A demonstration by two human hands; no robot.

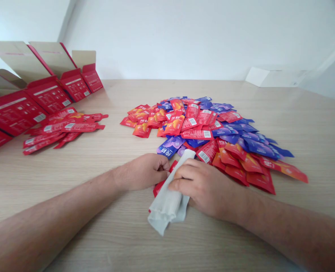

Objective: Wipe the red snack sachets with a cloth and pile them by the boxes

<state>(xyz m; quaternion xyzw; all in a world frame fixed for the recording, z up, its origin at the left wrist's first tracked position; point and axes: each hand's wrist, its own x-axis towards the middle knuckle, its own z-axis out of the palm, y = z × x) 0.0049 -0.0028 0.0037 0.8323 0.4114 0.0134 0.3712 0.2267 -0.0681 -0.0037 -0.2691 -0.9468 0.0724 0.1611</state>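
The person's left hand point(141, 172) lay on the wooden tabletop point(294, 215) with its fingers curled inward and its fingertips at the upper edge of a crumpled pale grey cloth point(167, 198). Whether those fingers were pinching anything could not be told, as the hand's own bulk hid the fingertips' undersides. The right hand point(205, 187) was closed over the cloth from the right, its fingers point(182, 173) wrapped across the cloth's upper part and gripping it. A red sachet point(159, 187) poked out from under the cloth at about nine o'clock from the cloth's middle, just touching the left hand's heel side.

The cloth and both hands sat near the table's front edge, at the six o'clock end of the scene. Directly beyond them, at twelve o'clock, spread a wide heap of sachets point(204, 130), red and orange ones mixed with blue and purple ones, its nearest packets just beside the right hand's knuckles. At about ten o'clock, well apart from the heap, lay a loose row of long red sachets point(64, 128) in front of a line of open red cartons point(47, 94) with their flaps raised. A white box point(272, 76) stood against the wall at about one o'clock, beyond the table's far edge.
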